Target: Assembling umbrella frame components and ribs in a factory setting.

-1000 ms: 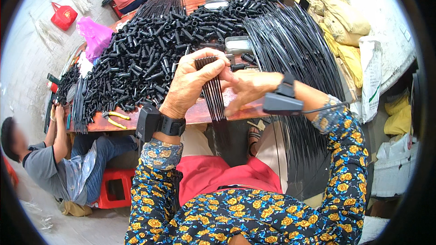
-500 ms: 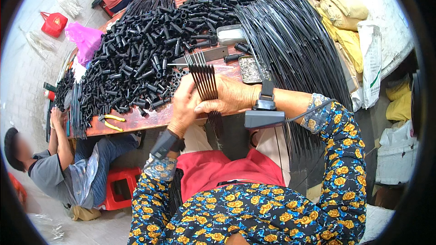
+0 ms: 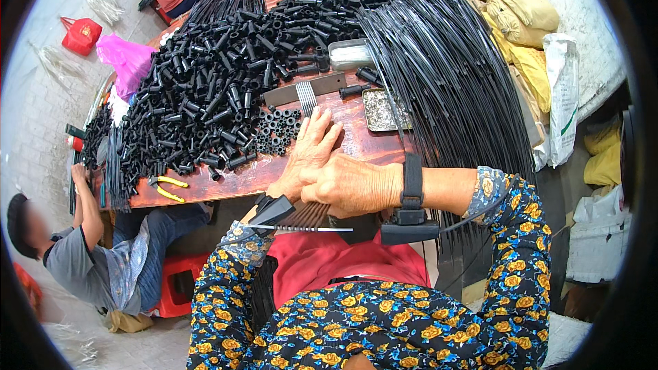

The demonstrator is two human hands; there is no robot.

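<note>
My left hand lies with fingers stretched out over a row of thin rods at the table's front edge. The rods' bare silvery ends poke out past its fingertips, against a flat grey metal bar. Beside its wrist, my right hand is closed around the rods, whose dark lengths fan out below it over my lap. A thin white stick crosses near their lower ends; what holds it I cannot tell. Small black ring-shaped parts sit left of my left fingers.
A large heap of black tubular parts covers the table's left. Long black rods pile up at right, beside a tray of small pieces and a clear box. Yellow-handled pliers lie front left, near a seated co-worker.
The raised bundle of rods has come down toward the table, its silvery ends now against the metal bar. My left hand has flattened out forward; the right has moved down and slightly right.
</note>
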